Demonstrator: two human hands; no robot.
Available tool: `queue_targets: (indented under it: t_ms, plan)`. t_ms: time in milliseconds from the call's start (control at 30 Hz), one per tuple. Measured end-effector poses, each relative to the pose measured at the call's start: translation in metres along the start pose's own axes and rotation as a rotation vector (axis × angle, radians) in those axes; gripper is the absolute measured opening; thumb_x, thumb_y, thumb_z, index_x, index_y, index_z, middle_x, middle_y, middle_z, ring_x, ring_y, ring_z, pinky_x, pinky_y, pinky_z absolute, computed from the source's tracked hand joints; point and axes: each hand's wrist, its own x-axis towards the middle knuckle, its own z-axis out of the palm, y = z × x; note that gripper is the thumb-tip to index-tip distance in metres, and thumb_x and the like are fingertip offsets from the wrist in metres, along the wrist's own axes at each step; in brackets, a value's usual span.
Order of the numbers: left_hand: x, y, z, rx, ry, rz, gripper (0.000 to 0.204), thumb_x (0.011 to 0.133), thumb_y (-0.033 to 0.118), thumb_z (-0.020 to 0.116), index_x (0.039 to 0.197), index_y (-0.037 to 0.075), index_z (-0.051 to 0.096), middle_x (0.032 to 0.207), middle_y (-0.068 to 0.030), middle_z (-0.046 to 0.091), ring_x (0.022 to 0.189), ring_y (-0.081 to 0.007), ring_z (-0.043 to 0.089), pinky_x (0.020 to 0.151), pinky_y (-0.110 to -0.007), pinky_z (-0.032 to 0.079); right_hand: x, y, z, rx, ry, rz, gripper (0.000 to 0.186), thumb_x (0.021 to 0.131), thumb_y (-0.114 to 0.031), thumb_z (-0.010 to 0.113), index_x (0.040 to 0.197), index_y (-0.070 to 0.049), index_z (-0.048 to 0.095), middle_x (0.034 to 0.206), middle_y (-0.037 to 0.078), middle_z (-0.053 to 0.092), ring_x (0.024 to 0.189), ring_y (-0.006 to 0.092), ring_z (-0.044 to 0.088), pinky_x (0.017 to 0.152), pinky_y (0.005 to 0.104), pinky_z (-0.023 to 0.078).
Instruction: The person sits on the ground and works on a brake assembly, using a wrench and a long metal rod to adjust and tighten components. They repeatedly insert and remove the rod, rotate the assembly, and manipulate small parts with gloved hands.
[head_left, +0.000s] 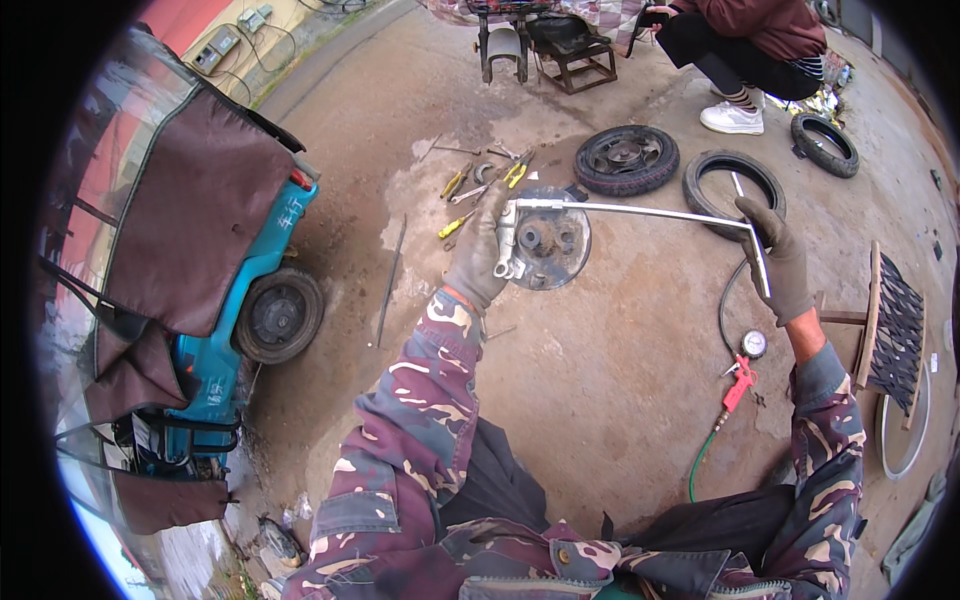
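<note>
My gloved left hand (pixel 477 258) is closed around a small silver metal fitting (pixel 507 242) with a ringed lower end. An L-shaped socket wrench (pixel 640 209) runs from the top of that fitting across to the right. The wrench's bent end is gripped in my gloved right hand (pixel 780 262). Below the left end of the bar, a round metal brake plate (pixel 560 245) lies on the ground, partly covered by the bar. I cannot tell whether the wrench is seated on the fitting or just touches it.
Pliers (pixel 518 172), a yellow-handled screwdriver (pixel 455 225) and other tools lie ahead. Beyond are a wheel (pixel 627 158) and loose tyres (pixel 735 180). A red tyre inflator (pixel 740 385) and a woven chair (pixel 893 330) stand right; a blue vehicle (pixel 225 360) left. Another person (pixel 745 50) crouches far right.
</note>
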Motion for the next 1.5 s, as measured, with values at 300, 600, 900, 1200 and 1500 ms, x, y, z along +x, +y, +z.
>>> queue_targets:
  t_ms: [300,600,900,1200,1500]
  plan:
    - [0.006,-0.003,-0.012,0.005,0.066,0.016,0.043,0.107,0.041,0.069,0.130,0.006,0.066,0.112,-0.0055,0.075,0.095,-0.0159,0.074,0.086,-0.033,0.064,0.003,-0.019,-0.013,0.607,-0.296,0.532,0.055,0.106,-0.008,0.059,0.159,-0.003,0.044,0.123,0.015,0.072,0.109,0.0197,0.071,0.095,0.0319,0.057]
    - [0.011,-0.006,-0.023,-0.004,0.106,-0.096,0.036,0.107,0.034,0.070,0.129,0.006,0.069,0.109,-0.0041,0.075,0.093,-0.0149,0.073,0.083,-0.032,0.064,-0.001,-0.004,-0.012,0.142,0.209,-0.127,0.021,0.109,-0.006,0.061,0.127,-0.004,0.071,0.116,0.010,0.076,0.107,0.0182,0.072,0.086,0.0302,0.057]
    - [0.003,-0.003,-0.016,0.358,0.076,0.009,0.046,0.110,0.038,0.064,0.133,-0.001,0.068,0.116,-0.0048,0.073,0.105,-0.0132,0.069,0.094,-0.030,0.058,-0.102,0.095,0.027,0.211,-0.249,0.872,0.026,0.111,-0.018,0.055,0.126,0.001,0.065,0.083,0.012,0.074,0.065,0.0181,0.071,0.057,0.0333,0.057]
    - [-0.020,-0.011,0.022,0.613,-0.056,-0.068,0.089,0.106,0.077,0.038,0.121,-0.004,0.072,0.106,-0.0094,0.076,0.092,-0.0152,0.071,0.085,-0.029,0.059,-0.188,0.091,0.067,-0.684,-1.244,0.714,0.053,0.096,-0.044,0.065,0.117,0.003,0.076,0.108,0.024,0.079,0.099,0.0382,0.078,0.089,0.0465,0.062]
    - [-0.024,-0.039,0.039,0.566,-0.094,-0.144,0.090,0.106,0.077,0.038,0.125,-0.006,0.070,0.112,-0.0122,0.076,0.097,-0.0166,0.074,0.089,-0.032,0.062,-0.017,-0.090,0.069,-0.104,-0.236,0.202,0.034,0.098,-0.034,0.071,0.116,-0.006,0.078,0.107,0.018,0.073,0.097,0.0355,0.073,0.087,0.0467,0.057]
